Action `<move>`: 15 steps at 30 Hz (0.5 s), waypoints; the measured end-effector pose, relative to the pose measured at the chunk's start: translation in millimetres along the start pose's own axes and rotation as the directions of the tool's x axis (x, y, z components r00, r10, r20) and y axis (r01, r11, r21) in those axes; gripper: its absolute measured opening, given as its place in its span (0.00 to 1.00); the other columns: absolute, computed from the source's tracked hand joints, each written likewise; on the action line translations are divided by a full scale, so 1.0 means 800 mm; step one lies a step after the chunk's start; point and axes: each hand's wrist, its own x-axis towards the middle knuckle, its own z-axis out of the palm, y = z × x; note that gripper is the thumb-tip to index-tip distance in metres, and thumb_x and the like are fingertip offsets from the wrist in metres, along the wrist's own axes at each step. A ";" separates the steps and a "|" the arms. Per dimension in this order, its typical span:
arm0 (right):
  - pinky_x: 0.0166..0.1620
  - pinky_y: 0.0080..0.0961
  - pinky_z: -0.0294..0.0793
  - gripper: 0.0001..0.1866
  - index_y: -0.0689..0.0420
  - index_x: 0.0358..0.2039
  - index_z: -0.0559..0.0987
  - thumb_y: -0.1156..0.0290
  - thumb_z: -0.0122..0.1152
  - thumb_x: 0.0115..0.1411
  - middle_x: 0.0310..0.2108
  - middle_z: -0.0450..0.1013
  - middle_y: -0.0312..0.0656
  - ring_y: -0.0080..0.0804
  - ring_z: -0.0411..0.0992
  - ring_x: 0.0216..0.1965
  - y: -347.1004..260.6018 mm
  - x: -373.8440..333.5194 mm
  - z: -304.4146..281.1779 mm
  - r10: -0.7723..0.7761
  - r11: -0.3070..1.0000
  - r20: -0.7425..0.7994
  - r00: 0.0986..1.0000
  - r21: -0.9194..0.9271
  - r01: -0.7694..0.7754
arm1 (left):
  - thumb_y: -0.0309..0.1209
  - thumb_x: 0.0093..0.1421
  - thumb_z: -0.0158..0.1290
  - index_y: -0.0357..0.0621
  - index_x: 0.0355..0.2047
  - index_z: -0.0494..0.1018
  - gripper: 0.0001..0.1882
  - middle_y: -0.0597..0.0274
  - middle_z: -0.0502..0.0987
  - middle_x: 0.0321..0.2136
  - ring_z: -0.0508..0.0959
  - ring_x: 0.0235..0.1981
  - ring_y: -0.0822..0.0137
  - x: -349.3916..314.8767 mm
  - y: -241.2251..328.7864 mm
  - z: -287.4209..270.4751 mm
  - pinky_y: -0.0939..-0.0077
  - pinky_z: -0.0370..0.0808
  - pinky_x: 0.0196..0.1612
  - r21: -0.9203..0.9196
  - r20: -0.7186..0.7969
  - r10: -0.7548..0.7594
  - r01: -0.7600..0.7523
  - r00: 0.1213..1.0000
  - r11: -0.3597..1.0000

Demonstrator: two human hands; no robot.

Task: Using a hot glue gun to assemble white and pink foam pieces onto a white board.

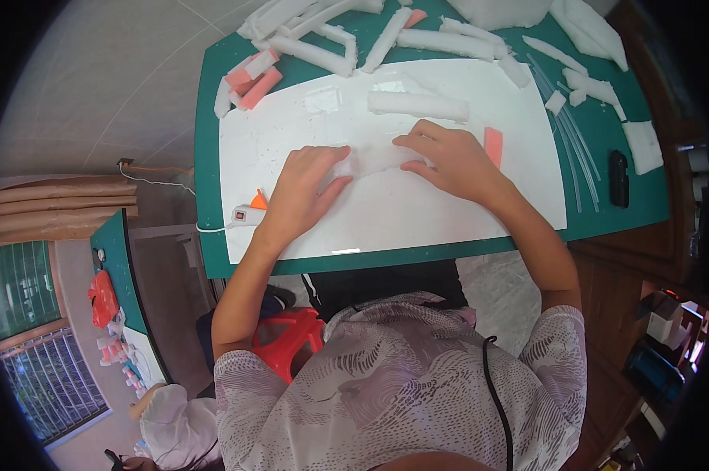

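Observation:
A white, fluffy strip of padding [374,160] lies across the white board [354,224] in front of me. My left hand [311,184] holds its left end, the thumb and fingers curved around a thicker, blocky part. At the other end, the fingers and thumb of my right hand [441,157] pinch the strip. Just beyond my hands rests a rolled white padding piece [417,106]. Beside my right wrist is a pink foam block [493,147]. Near my left wrist sits a white corded device with a red switch [248,214], an orange piece [259,199] next to it.
White padding strips [315,55] and pink foam blocks [252,78] are heaped along the green tabletop's [649,208] far side. Clear thin rods [578,157] and a black oblong object [619,179] lie right. A red stool [280,337] stands below; another person [182,428] is lower left.

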 end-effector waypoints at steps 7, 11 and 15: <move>0.38 0.28 0.75 0.16 0.54 0.45 0.80 0.62 0.64 0.59 0.41 0.75 0.39 0.36 0.76 0.36 -0.002 0.001 -0.002 0.012 1.000 0.020 1.000 -0.017 -0.012 | 0.28 0.53 0.64 0.40 0.47 0.75 0.20 0.54 0.78 0.42 0.75 0.45 0.55 0.001 -0.001 -0.002 0.66 0.73 0.48 0.034 0.014 -0.018 0.017 1.000 0.999; 0.38 0.28 0.75 0.16 0.54 0.46 0.80 0.62 0.63 0.59 0.41 0.75 0.40 0.36 0.76 0.35 0.001 0.000 0.000 0.004 1.000 0.015 1.000 -0.015 -0.004 | 0.28 0.53 0.64 0.40 0.47 0.75 0.20 0.54 0.78 0.42 0.76 0.44 0.55 0.002 0.000 -0.001 0.66 0.73 0.47 0.037 0.013 -0.008 0.008 1.000 0.999; 0.37 0.27 0.75 0.16 0.55 0.45 0.80 0.65 0.67 0.56 0.40 0.74 0.40 0.37 0.76 0.33 0.001 0.000 0.000 -0.001 1.000 -0.009 1.000 0.000 0.001 | 0.27 0.52 0.64 0.40 0.46 0.75 0.20 0.54 0.78 0.40 0.75 0.41 0.56 0.003 0.001 0.000 0.66 0.73 0.45 0.051 0.006 -0.005 0.005 1.000 0.999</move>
